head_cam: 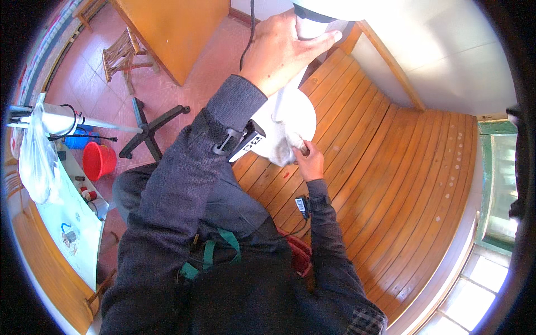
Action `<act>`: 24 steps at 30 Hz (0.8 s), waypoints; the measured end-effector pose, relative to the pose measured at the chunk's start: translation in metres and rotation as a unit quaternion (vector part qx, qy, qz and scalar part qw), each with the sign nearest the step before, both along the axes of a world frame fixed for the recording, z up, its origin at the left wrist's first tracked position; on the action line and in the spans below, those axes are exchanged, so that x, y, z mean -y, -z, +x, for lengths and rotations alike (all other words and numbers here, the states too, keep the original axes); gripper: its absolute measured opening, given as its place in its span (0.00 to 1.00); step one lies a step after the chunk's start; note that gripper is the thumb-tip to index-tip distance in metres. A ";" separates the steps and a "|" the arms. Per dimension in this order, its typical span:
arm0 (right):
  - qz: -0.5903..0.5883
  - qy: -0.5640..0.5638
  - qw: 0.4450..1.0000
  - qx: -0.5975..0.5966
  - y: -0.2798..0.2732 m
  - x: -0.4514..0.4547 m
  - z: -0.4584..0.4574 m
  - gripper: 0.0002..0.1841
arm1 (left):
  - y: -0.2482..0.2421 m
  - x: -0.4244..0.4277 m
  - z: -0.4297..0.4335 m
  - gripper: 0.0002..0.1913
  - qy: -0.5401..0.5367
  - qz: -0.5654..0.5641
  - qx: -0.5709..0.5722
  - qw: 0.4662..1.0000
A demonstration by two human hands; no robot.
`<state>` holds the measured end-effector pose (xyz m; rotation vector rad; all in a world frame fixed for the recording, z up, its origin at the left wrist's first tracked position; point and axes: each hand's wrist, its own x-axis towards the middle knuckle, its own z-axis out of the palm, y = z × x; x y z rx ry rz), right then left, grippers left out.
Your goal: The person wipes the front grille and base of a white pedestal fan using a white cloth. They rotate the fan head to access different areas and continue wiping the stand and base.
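My left hand (pixel 289 39) is wrapped around the upper pole of a white stand appliance, whose round base (pixel 307 109) lies lower, over the slats. A white head with a dark underside tops the pole, partly cut off by the picture's upper edge; whether it is a lamp or a fan cannot be told. Near the rim of the base, my right hand (pixel 312 161) pinches a crumpled whitish cloth (pixel 284 153), which rests against the base. The hand and sleeve hide part of the pole.
I sit on a wooden slatted platform (pixel 402 167). Nearby are a wooden table (pixel 176 33), a folding stool (pixel 121 54), a star-shaped wheeled base (pixel 144 127), a red bucket (pixel 98 161) and a hanging plastic bag (pixel 37 167). A black cable (pixel 252 25) hangs beside my left hand.
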<state>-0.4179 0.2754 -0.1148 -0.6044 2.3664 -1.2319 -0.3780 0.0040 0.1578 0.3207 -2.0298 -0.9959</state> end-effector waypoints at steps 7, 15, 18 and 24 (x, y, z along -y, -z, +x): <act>0.055 -0.189 0.974 -0.110 0.026 0.086 0.047 0.19 | 0.003 0.012 0.005 0.18 0.028 0.008 0.011 1.000; -0.074 -0.171 0.982 -0.016 -0.001 0.169 0.044 0.18 | 0.004 0.014 0.004 0.17 0.019 0.000 -0.004 1.000; 0.029 -0.134 0.989 -0.063 -0.019 0.107 0.019 0.20 | 0.004 0.013 0.001 0.17 -0.015 -0.051 -0.057 0.997; 0.172 -0.192 0.964 -0.062 -0.015 0.014 0.027 0.27 | 0.006 0.010 0.001 0.20 -0.015 -0.027 -0.019 0.999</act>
